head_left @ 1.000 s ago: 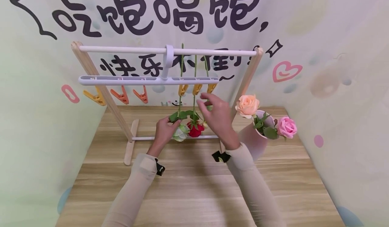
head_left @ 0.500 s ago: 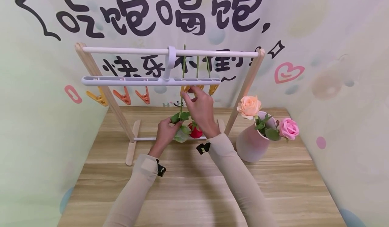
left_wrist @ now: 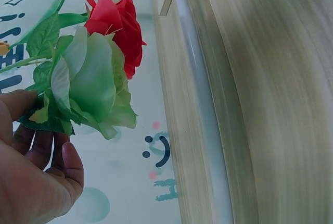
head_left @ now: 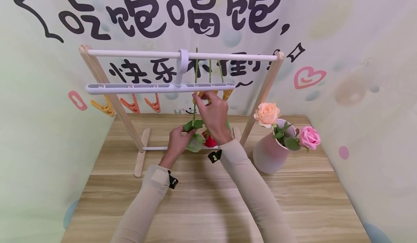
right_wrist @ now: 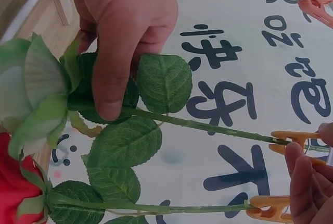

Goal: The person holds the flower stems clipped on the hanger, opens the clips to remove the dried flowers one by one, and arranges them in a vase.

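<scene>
A pale green rose (left_wrist: pixel 96 86) hangs head down, its stem rising past the light purple hanger (head_left: pixel 137 88). My left hand (head_left: pixel 178 141) pinches its stem and leaves just above the bloom. Higher up, my right hand (head_left: pixel 215 116) grips the yellow clothespin (right_wrist: pixel 283 136) at that stem, thumb and fingers on its two sides. Beside it hangs a red rose (left_wrist: pixel 122 28), partly hidden in the head view by my right hand; a second clothespin (right_wrist: pixel 265 207) holds its stem. A third stem (head_left: pixel 221 71) stands at another yellow clothespin (head_left: pixel 227 94) on the right.
The hanger hooks over the white top bar (head_left: pixel 130 54) of a wooden stand. On its left side dangle a yellow clothespin (head_left: pixel 105 107) and two orange clothespins (head_left: pixel 131 105). At the right, a pinkish vase (head_left: pixel 270 156) holds a peach rose (head_left: pixel 267 114) and a pink rose (head_left: pixel 309 138).
My right hand has moved left from beside the rightmost yellow clothespin to the one at the green rose's stem and taken hold of it. My left hand keeps its place.
</scene>
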`<state>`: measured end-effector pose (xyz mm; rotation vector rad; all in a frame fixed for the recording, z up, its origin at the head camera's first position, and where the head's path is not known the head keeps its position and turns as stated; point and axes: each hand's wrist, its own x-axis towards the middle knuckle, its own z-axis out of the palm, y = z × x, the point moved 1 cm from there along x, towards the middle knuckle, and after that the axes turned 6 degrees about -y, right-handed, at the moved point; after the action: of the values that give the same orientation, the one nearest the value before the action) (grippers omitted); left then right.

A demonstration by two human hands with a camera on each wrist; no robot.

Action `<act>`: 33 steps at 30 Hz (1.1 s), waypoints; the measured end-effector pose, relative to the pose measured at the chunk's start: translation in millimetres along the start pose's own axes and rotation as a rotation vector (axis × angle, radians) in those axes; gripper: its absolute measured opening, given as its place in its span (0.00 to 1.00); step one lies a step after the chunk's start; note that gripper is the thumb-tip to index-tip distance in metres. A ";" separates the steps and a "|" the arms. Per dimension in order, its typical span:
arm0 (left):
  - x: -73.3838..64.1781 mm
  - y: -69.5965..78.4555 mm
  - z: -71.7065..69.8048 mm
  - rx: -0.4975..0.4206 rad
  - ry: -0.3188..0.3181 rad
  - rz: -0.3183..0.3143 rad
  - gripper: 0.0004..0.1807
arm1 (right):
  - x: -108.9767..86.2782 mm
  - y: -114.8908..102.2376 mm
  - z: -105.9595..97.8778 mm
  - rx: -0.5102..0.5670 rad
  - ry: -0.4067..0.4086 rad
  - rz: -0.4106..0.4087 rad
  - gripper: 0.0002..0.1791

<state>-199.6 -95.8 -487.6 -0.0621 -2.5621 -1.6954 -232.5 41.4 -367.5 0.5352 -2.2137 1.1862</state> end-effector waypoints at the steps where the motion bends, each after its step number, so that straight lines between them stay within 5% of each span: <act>1: -0.4 0.6 -0.6 -0.002 -0.001 -0.002 0.15 | 0.0 -0.4 0.3 -0.004 0.006 0.000 0.12; 12: -1.3 -0.5 -2.3 0.013 0.006 0.012 0.14 | -2.7 -3.6 1.5 -0.015 0.070 -0.046 0.10; 33: -18.4 -25.2 -7.4 0.114 -0.024 -0.011 0.08 | -4.4 0.7 -1.7 0.022 0.029 -0.031 0.11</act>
<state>-182.8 -112.5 -509.3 -0.0634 -2.6756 -1.5579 -229.1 43.5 -370.0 0.5557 -2.1628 1.1960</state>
